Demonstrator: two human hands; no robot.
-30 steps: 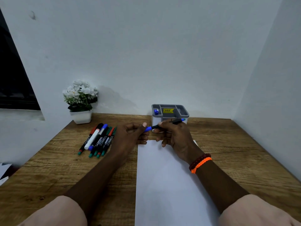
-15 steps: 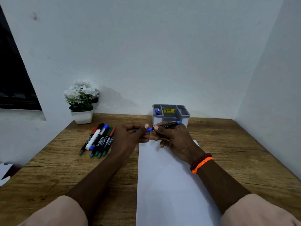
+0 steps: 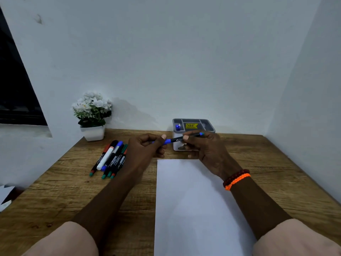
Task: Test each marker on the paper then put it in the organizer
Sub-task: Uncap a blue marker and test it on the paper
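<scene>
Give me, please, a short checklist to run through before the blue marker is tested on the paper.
1. Marker held firmly: ok, the right hand grips the barrel of the blue marker.
2. Cap off: cannot tell, the left hand pinches the blue cap end, which looks still seated.
3. Paper in reach: ok, it lies flat below both hands.
4. Paper bare for a test stroke: ok, no marks visible.
5. Organizer has room: ok, only one blue-capped marker stands in its left slot.

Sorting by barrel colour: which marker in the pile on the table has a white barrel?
The white-barrelled marker, second from the pile's left edge; the other barrels are black.
</scene>
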